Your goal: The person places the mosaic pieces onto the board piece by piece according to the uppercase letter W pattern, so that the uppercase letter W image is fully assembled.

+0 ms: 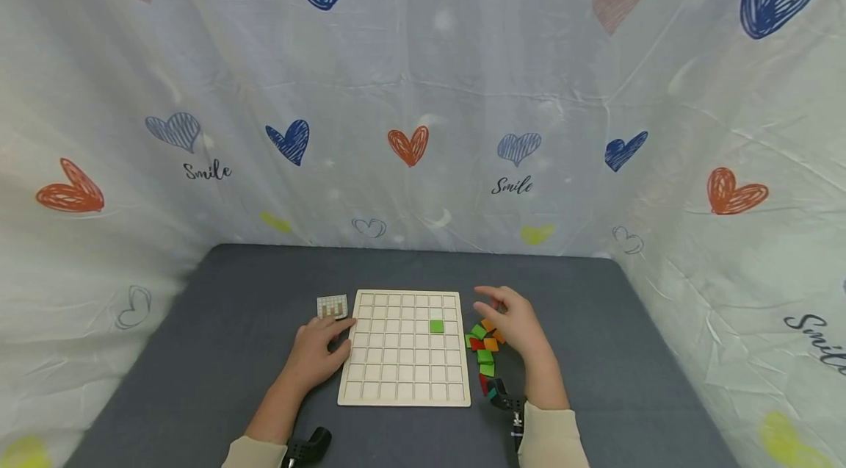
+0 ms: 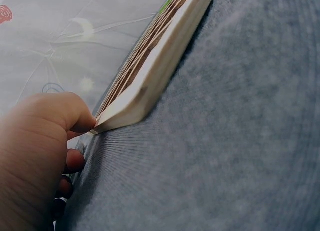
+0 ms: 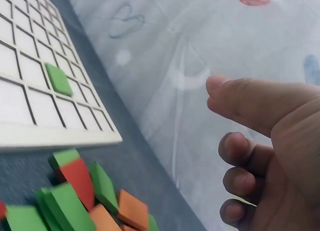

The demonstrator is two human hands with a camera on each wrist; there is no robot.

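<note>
A pale wooden board (image 1: 405, 398) with a grid of square cells lies on the table. One green square tile (image 1: 437, 326) sits in a cell towards its upper right, seen also as a green tile (image 3: 59, 80) in the right wrist view. My left hand (image 1: 316, 354) rests at the board's left side, its fingertips touching the edge; the left wrist view shows the thumb by the board's corner. Above the loose tiles right of the board, my right hand (image 1: 518, 317) hovers with loosely bent fingers and nothing visible between them. Those tiles include green (image 1: 485, 357), red (image 3: 79, 180) and orange pieces (image 3: 132, 209).
A small card (image 1: 332, 306) with a printed grid lies left of the board, near the left fingertips. Dark grey cloth (image 1: 628, 380) covers the table. A white curtain (image 1: 456, 86) printed with hearts hangs behind and at both sides. Black wrist devices (image 1: 311, 446) are worn on both arms.
</note>
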